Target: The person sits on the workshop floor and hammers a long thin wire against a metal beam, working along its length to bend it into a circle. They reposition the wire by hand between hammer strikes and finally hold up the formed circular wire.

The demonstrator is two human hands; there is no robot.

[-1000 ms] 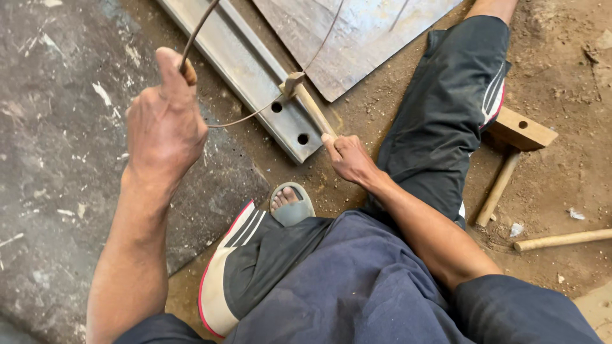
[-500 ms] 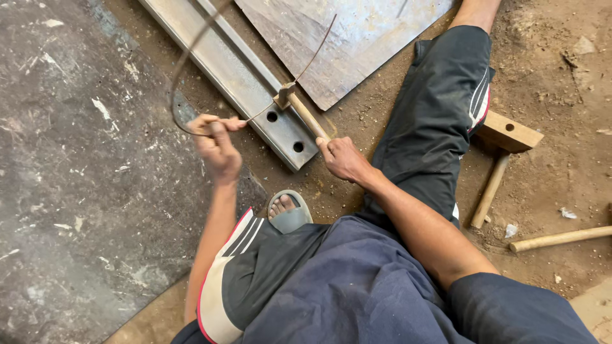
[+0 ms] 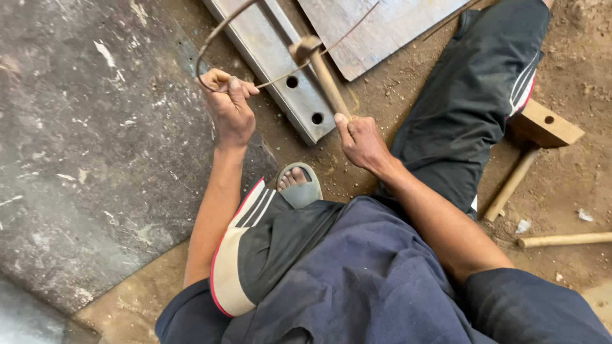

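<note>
Fingers of the left hand are curled shut around a thin, rusty wire rod, pinching it where it bends into a loop that arcs up and away from the knuckles. Just beyond those fingers the rod runs straight across a grey steel channel with two round holes, touching it, and on toward the head of a hammer. The right hand is wrapped tight about the lower end of the hammer's wooden handle, thumb laid along it, with the head resting on or just over the rod; contact is hard to tell.

By its look the rod is light and springy rather than rigid: thin enough to bend by hand, likely to whip back if let go, and rough with rust, so it should not slip. A hold close to the bend, as now, seems the best place to steady it.

Farther out, past the channel, lies a flat metal sheet. Beside the right forearm, on the dirt floor, rest a wooden mallet and a loose wooden stick.
</note>
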